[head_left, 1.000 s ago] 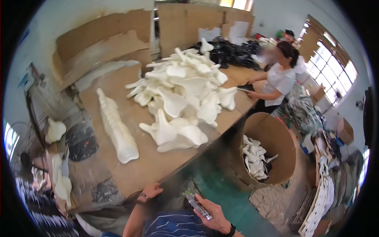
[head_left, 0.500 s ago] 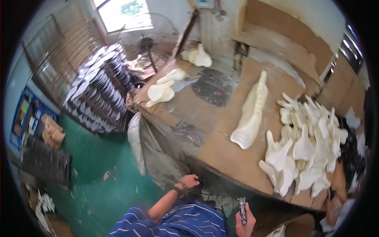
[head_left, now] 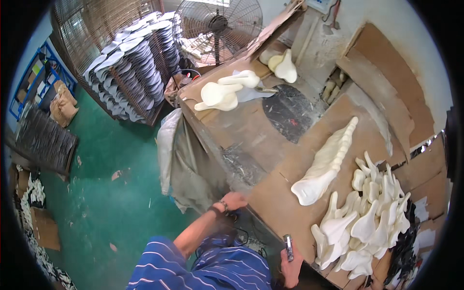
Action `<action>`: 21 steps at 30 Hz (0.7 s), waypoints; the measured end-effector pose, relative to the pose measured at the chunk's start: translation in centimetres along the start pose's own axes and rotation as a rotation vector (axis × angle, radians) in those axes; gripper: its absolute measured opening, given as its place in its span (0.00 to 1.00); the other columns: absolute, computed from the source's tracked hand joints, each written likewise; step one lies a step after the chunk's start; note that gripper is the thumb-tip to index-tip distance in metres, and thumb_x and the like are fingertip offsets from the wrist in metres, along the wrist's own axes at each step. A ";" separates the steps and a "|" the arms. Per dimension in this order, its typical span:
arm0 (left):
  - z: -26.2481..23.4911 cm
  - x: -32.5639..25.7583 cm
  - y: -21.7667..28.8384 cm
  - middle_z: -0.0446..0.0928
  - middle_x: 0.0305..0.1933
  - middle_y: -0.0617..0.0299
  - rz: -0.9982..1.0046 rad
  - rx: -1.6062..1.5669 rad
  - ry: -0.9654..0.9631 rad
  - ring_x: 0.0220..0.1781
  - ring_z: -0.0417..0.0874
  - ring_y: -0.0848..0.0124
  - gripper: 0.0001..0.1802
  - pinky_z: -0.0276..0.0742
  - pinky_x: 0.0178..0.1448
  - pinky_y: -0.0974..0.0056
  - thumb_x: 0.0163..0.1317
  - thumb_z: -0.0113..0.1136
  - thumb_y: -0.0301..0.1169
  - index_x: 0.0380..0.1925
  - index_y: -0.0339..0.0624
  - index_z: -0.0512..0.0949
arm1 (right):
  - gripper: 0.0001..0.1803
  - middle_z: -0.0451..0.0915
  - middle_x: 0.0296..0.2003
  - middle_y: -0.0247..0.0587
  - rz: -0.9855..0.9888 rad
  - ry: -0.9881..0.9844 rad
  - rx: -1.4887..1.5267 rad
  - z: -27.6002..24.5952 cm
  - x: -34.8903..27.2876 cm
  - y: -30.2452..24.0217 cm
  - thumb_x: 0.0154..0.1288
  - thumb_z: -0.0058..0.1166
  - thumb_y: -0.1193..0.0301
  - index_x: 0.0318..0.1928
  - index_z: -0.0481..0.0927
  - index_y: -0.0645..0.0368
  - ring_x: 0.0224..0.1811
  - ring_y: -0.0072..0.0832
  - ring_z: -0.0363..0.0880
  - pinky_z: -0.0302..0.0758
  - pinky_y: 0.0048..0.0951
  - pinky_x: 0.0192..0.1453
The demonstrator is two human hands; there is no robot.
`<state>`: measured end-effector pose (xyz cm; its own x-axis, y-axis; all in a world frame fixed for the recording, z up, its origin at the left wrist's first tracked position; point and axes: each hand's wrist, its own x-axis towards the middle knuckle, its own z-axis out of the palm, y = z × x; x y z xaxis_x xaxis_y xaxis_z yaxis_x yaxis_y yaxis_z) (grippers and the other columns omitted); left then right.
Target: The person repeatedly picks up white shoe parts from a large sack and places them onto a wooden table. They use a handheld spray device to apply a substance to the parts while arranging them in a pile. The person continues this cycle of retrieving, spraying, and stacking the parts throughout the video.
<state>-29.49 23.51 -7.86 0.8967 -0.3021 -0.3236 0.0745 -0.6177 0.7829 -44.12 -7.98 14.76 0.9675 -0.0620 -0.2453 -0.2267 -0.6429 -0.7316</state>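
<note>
My right hand [head_left: 291,267] is closed around a small silver, narrow tool [head_left: 288,247] at the table's front edge; its exact kind is unclear. My left hand [head_left: 235,200] is at the near edge of the cardboard-covered table [head_left: 270,193], its fingers blurred, with a dark bracelet on the wrist. Beyond my hands lies a long nested row of cream, saddle-shaped foam pads [head_left: 325,164]. A large heap of similar pads [head_left: 360,227] covers the right side of the table. A few loose pads [head_left: 218,95] lie at the far left, and others [head_left: 285,67] farther back.
A draped grey sheet [head_left: 188,164] hangs at the table's left corner. Behind it stand a big fan [head_left: 218,24] and a rack of stacked grey saddle-shaped pieces [head_left: 130,67]. A round black patch [head_left: 290,113] marks the tabletop. Cardboard [head_left: 386,82] borders its far side.
The view has swung to the right and closer to the table. My right hand, still with the silver tool, has come up to the table edge; my left hand is nearer the edge too.
</note>
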 end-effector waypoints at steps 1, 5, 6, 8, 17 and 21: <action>-0.8 2.3 -0.5 0.87 0.42 0.49 0.038 -0.023 0.093 0.46 0.87 0.49 0.20 0.81 0.50 0.51 0.66 0.62 0.48 0.45 0.42 0.84 | 0.29 0.73 0.26 0.41 0.019 -0.001 -0.038 0.6 1.5 2.0 0.62 0.58 0.74 0.65 0.76 0.68 0.27 0.27 0.71 0.72 0.32 0.34; -6.6 11.2 1.3 0.85 0.27 0.55 -0.114 -0.386 0.035 0.32 0.89 0.65 0.28 0.84 0.38 0.60 0.70 0.58 0.56 0.37 0.37 0.84 | 0.26 0.82 0.36 0.64 0.166 -0.058 -0.226 2.6 6.9 8.7 0.60 0.56 0.73 0.60 0.78 0.68 0.38 0.56 0.83 0.77 0.47 0.42; -7.4 13.0 1.3 0.84 0.24 0.55 -0.176 -0.602 0.010 0.29 0.89 0.67 0.31 0.84 0.35 0.62 0.71 0.57 0.57 0.35 0.35 0.84 | 0.26 0.82 0.35 0.65 0.182 -0.076 -0.236 2.9 8.1 9.4 0.60 0.56 0.73 0.60 0.78 0.67 0.38 0.57 0.83 0.77 0.48 0.42; -8.5 16.1 0.7 0.83 0.23 0.55 -0.260 -0.759 0.026 0.27 0.89 0.65 0.33 0.85 0.32 0.62 0.70 0.57 0.59 0.34 0.34 0.84 | 0.27 0.82 0.31 0.64 0.170 -0.037 -0.224 4.9 10.2 14.0 0.56 0.55 0.73 0.58 0.80 0.65 0.35 0.59 0.83 0.76 0.52 0.39; -8.9 21.5 -0.7 0.77 0.16 0.58 -0.661 -0.845 0.083 0.21 0.86 0.62 0.35 0.81 0.26 0.59 0.65 0.63 0.62 0.23 0.35 0.82 | 0.23 0.82 0.28 0.52 0.291 0.098 -0.311 9.5 11.2 17.6 0.58 0.50 0.76 0.54 0.84 0.61 0.30 0.40 0.82 0.75 0.44 0.35; -9.1 21.9 -0.4 0.78 0.15 0.57 -0.700 -0.792 0.108 0.19 0.86 0.61 0.36 0.81 0.25 0.60 0.64 0.64 0.62 0.20 0.35 0.82 | 0.25 0.84 0.51 0.61 0.233 -0.170 -0.519 7.6 12.5 12.5 0.71 0.49 0.70 0.68 0.76 0.57 0.45 0.52 0.84 0.80 0.44 0.49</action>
<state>-5.88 23.72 -10.40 0.5748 0.0276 -0.8178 0.8172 0.0313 0.5754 -35.73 -11.02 -2.30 0.8576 -0.1504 -0.4919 -0.3047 -0.9190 -0.2503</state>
